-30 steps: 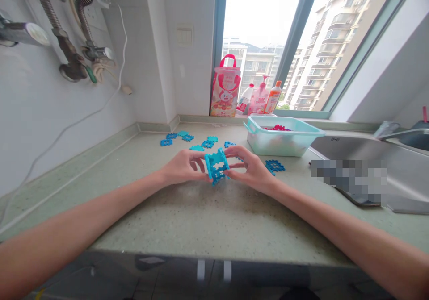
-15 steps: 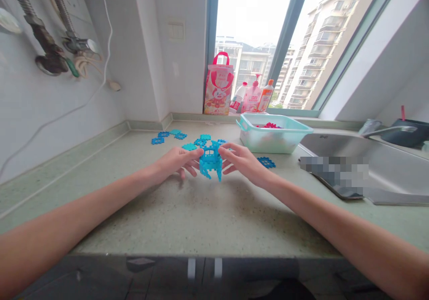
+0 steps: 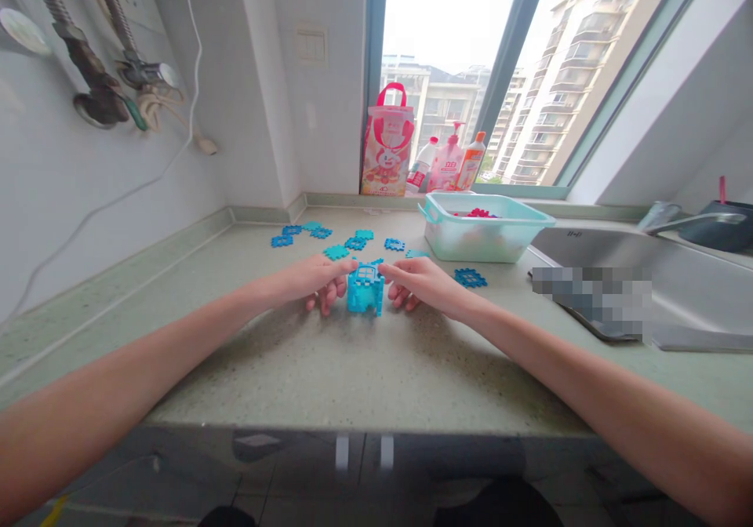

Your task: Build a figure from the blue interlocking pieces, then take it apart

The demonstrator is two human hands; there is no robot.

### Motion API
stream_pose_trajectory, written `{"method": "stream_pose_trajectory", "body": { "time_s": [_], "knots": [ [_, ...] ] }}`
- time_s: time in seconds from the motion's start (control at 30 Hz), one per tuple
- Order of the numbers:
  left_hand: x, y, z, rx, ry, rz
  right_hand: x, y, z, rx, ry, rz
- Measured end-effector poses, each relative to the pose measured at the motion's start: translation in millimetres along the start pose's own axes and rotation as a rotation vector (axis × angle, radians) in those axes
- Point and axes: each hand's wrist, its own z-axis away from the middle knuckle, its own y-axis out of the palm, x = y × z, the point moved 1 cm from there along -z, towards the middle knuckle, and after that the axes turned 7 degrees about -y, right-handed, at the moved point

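Note:
Between my two hands is a small blue structure of interlocking plastic tiles (image 3: 365, 290), with a window-patterned tile near its top and a lighter turquoise tile low on its front. My left hand (image 3: 321, 282) grips its left side, the thumb at the upper edge and the other fingers curled below. From the right, my right hand (image 3: 412, 278) holds the upper corner with its thumb, fingers bent underneath. Behind them lie loose turquoise tiles (image 3: 336, 252) and dark blue tiles (image 3: 355, 243). Another dark blue tile (image 3: 471, 278) lies beyond my right wrist.
A mint plastic basin (image 3: 479, 241) with red pieces inside stands at the back right. Right of it is a steel sink (image 3: 694, 307) with a faucet (image 3: 688, 221). A pink bag (image 3: 387, 154) and several bottles (image 3: 447, 165) stand by the window.
The tile structure has been lowered and turned: its splayed lower tiles now look folded into a box-like shape. Both hands moved slightly with it, fingers curling further in.

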Motion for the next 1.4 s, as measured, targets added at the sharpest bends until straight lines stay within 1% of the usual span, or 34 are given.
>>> {"method": "stream_pose_trajectory", "body": {
  "time_s": [0.1,0.17,0.3,0.5,0.63,0.77,0.97,1.17,1.4],
  "knots": [
    [0,1.7,0,0.039,0.028,0.012,1,2,0,0.055,-0.019,0.005],
    [1,2.8,-1,0.034,0.033,0.025,0,4,-1,0.077,-0.048,-0.001],
    [6,5.0,-6,0.013,0.037,0.052,-1,9,-1,0.069,-0.065,0.005],
    [13,6.6,-12,0.077,0.008,0.086,3,13,-1,0.062,-0.059,-0.022],
    [12,6.9,-8,0.066,0.018,0.106,6,15,-1,0.077,-0.091,-0.096],
    [8,8.1,-4,0.049,0.038,0.107,3,17,-2,0.083,-0.120,-0.133],
    [8,8.2,-4,0.064,0.041,0.102,-1,18,-3,0.070,-0.136,-0.141],
    [12,7.6,-6,0.082,0.082,0.101,-1,20,-5,0.066,-0.181,-0.175],
    [11,7.4,-6,0.087,0.071,0.108,-1,20,-4,0.079,-0.172,-0.161]
  ]
}}
